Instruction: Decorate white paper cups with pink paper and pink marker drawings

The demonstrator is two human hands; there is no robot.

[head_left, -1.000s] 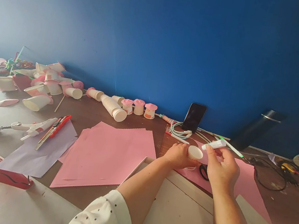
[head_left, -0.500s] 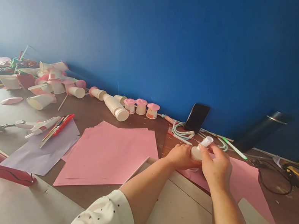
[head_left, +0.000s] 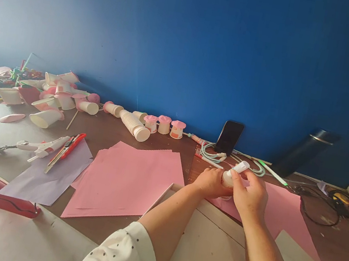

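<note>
My left hand (head_left: 210, 183) is wrapped around a white paper cup (head_left: 227, 180), which stands bottom up over the pink paper. Most of the cup's side is hidden by the fingers. My right hand (head_left: 251, 193) grips a white glue stick (head_left: 241, 165) between thumb and fingers. The stick leans, with its lower end touching or just over the cup's flat bottom; I cannot tell which. Pink paper (head_left: 288, 213) lies under and beside both hands, and a pale board (head_left: 211, 245) is below my forearms.
Left of my hands lie pink sheets (head_left: 131, 181), a red utility knife (head_left: 65, 152) and a glue gun (head_left: 43, 147). Behind are a stack of paper cups (head_left: 133, 124), pink-topped cups (head_left: 163, 125), a phone (head_left: 229, 138), a coiled cable (head_left: 213, 153) and a dark bottle (head_left: 306, 151).
The glue stick has tilted further over to the right, its lower end shifting slightly left across the cup's bottom. My left hand keeps its hold on the cup.
</note>
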